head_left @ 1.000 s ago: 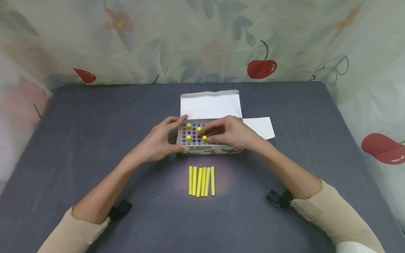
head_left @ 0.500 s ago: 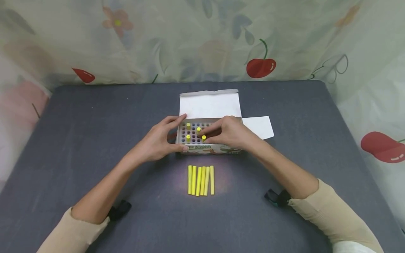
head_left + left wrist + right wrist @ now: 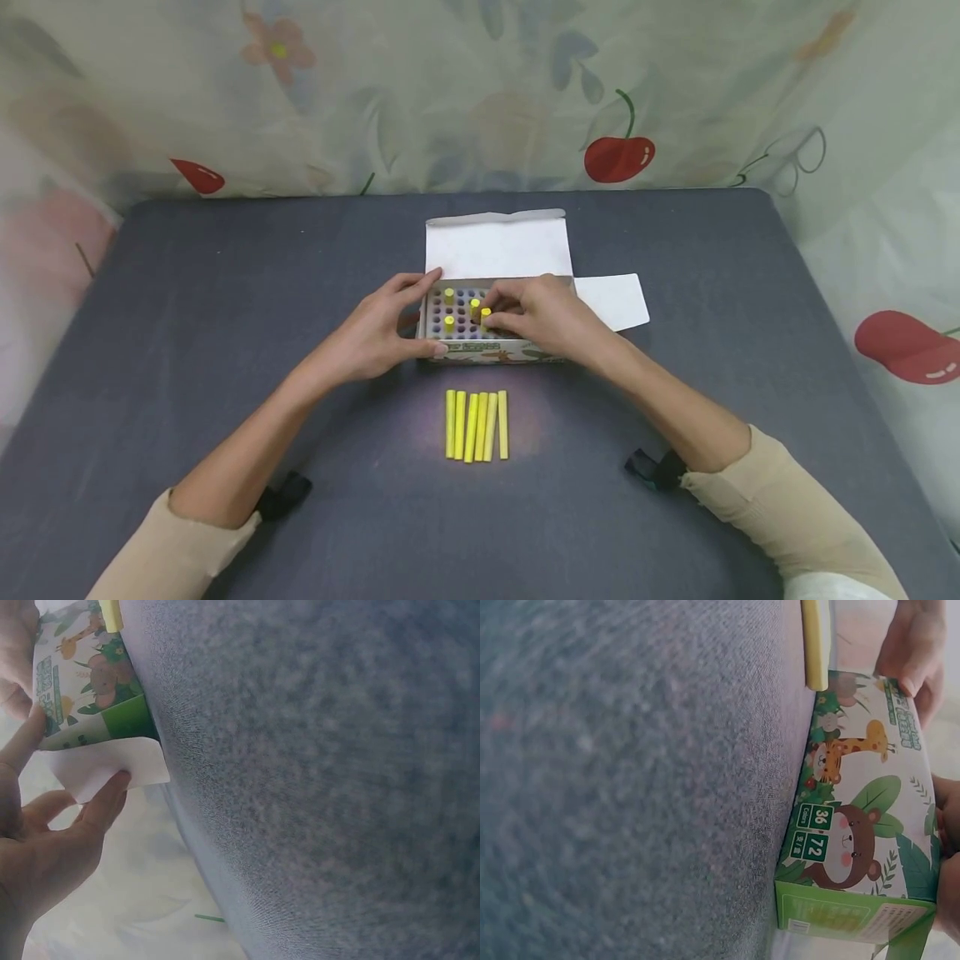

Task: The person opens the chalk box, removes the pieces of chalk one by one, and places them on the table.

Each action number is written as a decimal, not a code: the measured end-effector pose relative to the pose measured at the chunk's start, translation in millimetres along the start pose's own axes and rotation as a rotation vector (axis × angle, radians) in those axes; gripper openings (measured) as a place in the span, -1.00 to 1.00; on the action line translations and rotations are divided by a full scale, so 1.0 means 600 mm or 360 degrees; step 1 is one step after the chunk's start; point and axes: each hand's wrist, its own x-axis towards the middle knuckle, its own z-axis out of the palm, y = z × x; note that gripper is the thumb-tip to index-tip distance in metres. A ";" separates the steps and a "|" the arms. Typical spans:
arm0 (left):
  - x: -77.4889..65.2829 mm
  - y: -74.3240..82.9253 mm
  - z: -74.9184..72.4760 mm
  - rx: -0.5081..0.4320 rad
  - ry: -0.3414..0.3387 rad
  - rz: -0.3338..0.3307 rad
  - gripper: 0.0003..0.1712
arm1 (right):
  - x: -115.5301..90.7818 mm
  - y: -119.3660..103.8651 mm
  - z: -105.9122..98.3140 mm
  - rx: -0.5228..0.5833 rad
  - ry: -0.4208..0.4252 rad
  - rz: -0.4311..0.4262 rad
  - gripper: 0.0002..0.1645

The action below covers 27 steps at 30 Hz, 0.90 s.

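Observation:
An open printed cardboard box (image 3: 495, 352) stands on the grey table, with a holed insert (image 3: 461, 314) inside. My left hand (image 3: 375, 331) grips its left end, thumb on the front face; in the left wrist view a finger lies against a white end flap (image 3: 112, 765). Over the insert, my right hand (image 3: 551, 317) pinches the top of a yellow chalk stick (image 3: 486, 315) between thumb and forefinger. A second chalk stick (image 3: 475, 307) stands just beside those fingertips. Two others, a rear one (image 3: 448, 296) and a front one (image 3: 449, 323), stand in holes further left. The right hand hides the insert's right part.
Several yellow chalk sticks (image 3: 481, 426) lie side by side on the table (image 3: 360, 500) in front of the box. The white lid (image 3: 498, 247) is folded back, and a side flap (image 3: 611, 302) sticks out right. A patterned curtain (image 3: 480, 100) hangs behind.
The right fingertips and the chalk stick between them have shifted slightly upward in the head view. My left hand keeps its hold on the box.

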 end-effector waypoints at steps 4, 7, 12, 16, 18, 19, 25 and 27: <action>0.000 -0.001 0.000 -0.0010 0.0006 0.0012 0.12 | 0.000 -0.002 0.001 -0.0060 0.0001 0.0028 -0.84; 0.000 -0.001 0.000 -0.0026 0.0007 0.0016 0.12 | -0.002 -0.003 0.001 -0.0087 0.0006 0.0023 -0.83; 0.000 0.000 0.000 -0.0029 0.0005 0.0011 0.11 | -0.005 -0.003 0.004 -0.0058 0.0039 -0.0001 -0.82; 0.000 0.001 0.000 -0.0025 0.0008 -0.0004 0.12 | -0.007 -0.001 0.006 0.0069 0.0078 -0.0004 -0.82; 0.000 0.001 0.001 -0.0026 0.0012 -0.0008 0.12 | -0.008 -0.001 0.006 0.0188 0.0099 0.0007 -0.82; 0.000 0.001 0.001 -0.0025 0.0011 -0.0010 0.12 | -0.008 0.000 0.006 0.0259 0.0113 0.0008 -0.82; 0.001 0.001 -0.001 -0.0020 0.0004 -0.0020 0.12 | -0.010 0.004 0.004 0.0555 0.0189 -0.0021 -0.77; 0.001 0.001 0.000 -0.0015 0.0004 -0.0016 0.12 | -0.011 0.003 0.002 0.0579 0.0190 -0.0019 -0.77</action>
